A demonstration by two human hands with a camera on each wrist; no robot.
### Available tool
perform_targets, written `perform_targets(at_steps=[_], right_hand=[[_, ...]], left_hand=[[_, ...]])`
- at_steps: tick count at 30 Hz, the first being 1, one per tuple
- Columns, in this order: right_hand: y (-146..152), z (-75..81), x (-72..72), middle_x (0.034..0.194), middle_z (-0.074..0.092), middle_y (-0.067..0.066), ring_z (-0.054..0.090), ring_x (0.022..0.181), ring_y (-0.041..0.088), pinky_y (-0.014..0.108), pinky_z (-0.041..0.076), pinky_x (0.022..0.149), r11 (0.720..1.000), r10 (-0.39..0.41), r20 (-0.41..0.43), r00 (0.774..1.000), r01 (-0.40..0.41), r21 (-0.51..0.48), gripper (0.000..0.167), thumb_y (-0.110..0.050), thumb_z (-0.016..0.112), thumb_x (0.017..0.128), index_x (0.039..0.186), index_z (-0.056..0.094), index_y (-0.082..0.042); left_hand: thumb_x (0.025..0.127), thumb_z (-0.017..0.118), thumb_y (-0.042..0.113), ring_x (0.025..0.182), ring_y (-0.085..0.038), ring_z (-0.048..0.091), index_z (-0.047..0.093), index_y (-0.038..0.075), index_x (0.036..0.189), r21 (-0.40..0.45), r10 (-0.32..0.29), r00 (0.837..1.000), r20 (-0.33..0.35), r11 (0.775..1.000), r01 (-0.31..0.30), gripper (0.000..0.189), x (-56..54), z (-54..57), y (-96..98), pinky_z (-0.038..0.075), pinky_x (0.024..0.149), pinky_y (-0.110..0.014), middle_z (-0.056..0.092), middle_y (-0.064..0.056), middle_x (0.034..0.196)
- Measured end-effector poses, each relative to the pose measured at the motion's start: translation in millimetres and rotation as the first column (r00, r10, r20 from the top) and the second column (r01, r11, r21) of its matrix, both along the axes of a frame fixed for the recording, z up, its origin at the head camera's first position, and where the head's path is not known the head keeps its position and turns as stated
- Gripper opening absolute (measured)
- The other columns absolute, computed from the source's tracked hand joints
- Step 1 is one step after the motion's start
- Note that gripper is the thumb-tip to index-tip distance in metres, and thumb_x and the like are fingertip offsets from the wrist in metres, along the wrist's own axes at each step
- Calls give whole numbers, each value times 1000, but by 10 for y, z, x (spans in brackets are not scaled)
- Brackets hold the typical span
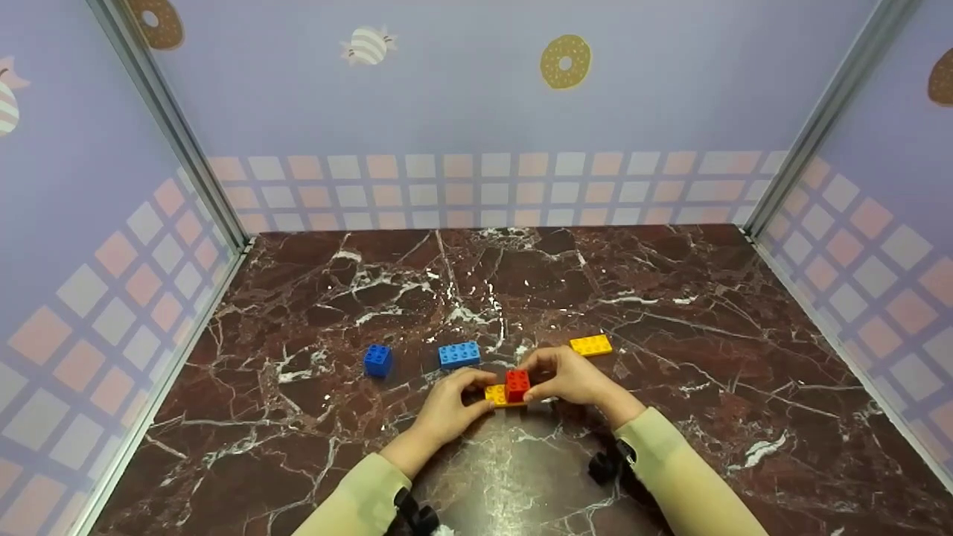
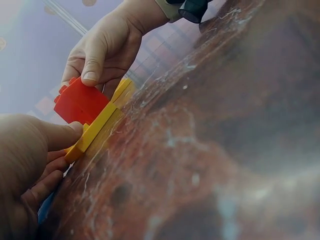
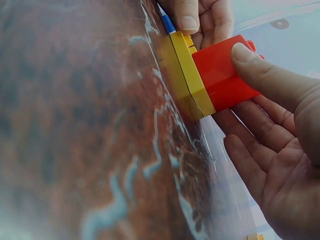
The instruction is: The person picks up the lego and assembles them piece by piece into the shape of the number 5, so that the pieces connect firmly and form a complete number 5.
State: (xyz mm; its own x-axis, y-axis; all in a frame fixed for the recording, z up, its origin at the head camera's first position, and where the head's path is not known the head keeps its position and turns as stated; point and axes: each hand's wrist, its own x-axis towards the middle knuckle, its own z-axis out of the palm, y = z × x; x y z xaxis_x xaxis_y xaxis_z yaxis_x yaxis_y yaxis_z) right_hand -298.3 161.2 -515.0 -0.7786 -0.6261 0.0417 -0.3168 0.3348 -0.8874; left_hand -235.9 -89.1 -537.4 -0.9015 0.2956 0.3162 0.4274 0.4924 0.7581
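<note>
A red block [image 1: 517,385] sits upright on the right part of a flat yellow building block [image 1: 496,396], near the middle of the marbled table. My left hand [image 1: 447,406] holds the yellow block's left end between thumb and fingers. With thumb and fingers, my right hand [image 1: 575,377] grips the red block from the right. In the right wrist view, the red block [image 3: 222,75] rests against the yellow block's [image 3: 187,75] studded side, some studs showing beyond it. Whether the two are fully pressed together cannot be told.
Behind the hands lie a light blue block [image 1: 459,355] and, farther left, a taller dark blue block [image 1: 377,360]. Another flat yellow block [image 1: 591,345] lies beyond my right hand. Patterned walls [image 1: 476,97] bound the table [image 1: 476,275] at the back and sides.
</note>
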Motion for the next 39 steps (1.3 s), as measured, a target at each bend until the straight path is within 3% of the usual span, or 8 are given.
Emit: perform_targets(at_steps=[9,16,24,30,39], right_hand=[[5,-3,-1,107,78,17,71,94,11,23,59,91,1000,3,-9,1000,-3,0,35,-8,89,77,109,74,-1],[-6,-9,3,107,77,20,72,95,14,32,61,94,1000,4,-7,1000,-4,-7,35,-6,88,78,109,74,2],[-12,-3,13,108,77,20,72,97,18,32,61,93,1000,-1,10,1000,1,-5,35,-6,88,79,109,73,2],[-10,-20,16,109,77,21,72,97,19,41,61,97,1000,-6,14,1000,6,8,36,-6,87,79,111,73,2],[-1,15,15,109,78,16,72,95,11,23,59,91,1000,-18,14,1000,18,20,36,-9,89,77,110,74,-2]], left_hand=[[87,80,8,100,-26,72,73,5,116,132,71,994,-85,989,-59,30,-19,-19,-22,61,93,-38,76,-10,110],[86,80,3,103,-28,71,73,1,113,261,167,971,-168,958,-120,28,-70,-32,-58,61,92,-40,75,-10,112],[84,83,3,120,-30,64,71,3,122,323,274,953,-133,921,-219,40,-151,-26,-130,52,109,-43,69,-11,123],[84,83,5,126,-37,59,65,1,129,237,332,940,-80,922,-305,49,-234,-75,-199,49,111,-54,62,-18,131],[89,78,7,135,-43,52,58,0,141,56,371,929,7,927,-370,56,-243,-53,-215,43,116,-57,57,-24,141]])
